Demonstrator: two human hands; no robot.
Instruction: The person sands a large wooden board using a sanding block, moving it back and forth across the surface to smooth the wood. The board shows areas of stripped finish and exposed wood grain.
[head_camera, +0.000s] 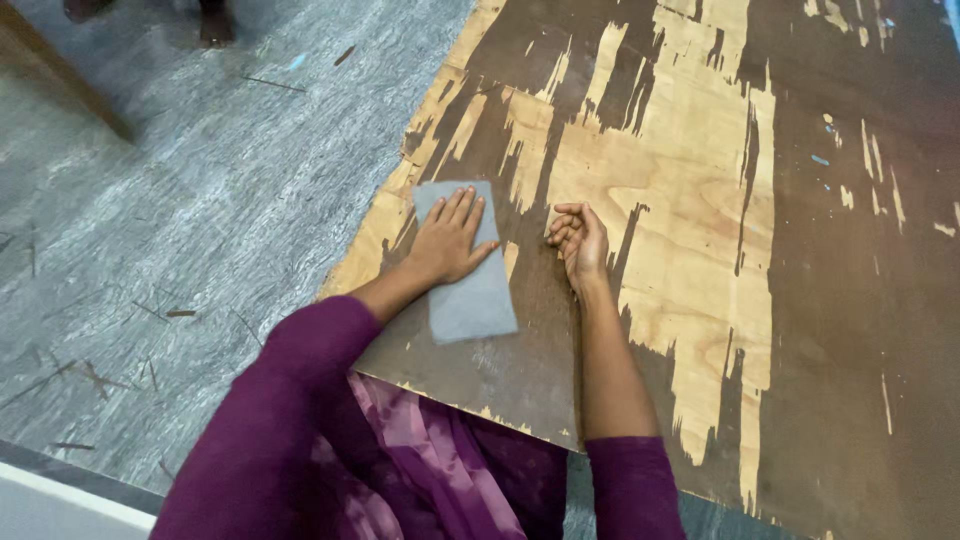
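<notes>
Your left hand (447, 242) presses flat, fingers spread, on the grey sandpaper sheet (465, 265) near the plywood board's (700, 250) left edge, your right hand (580, 240) rests loosely curled and empty beside it; pale stripped patches cover the middle, dark coating remains around them.

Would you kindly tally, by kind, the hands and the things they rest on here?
Hands: 2 (left hand flat on the sheet, right hand curled on the board)
Grey sandpaper sheet: 1
Worn brown plywood board: 1
Total: 4
</notes>
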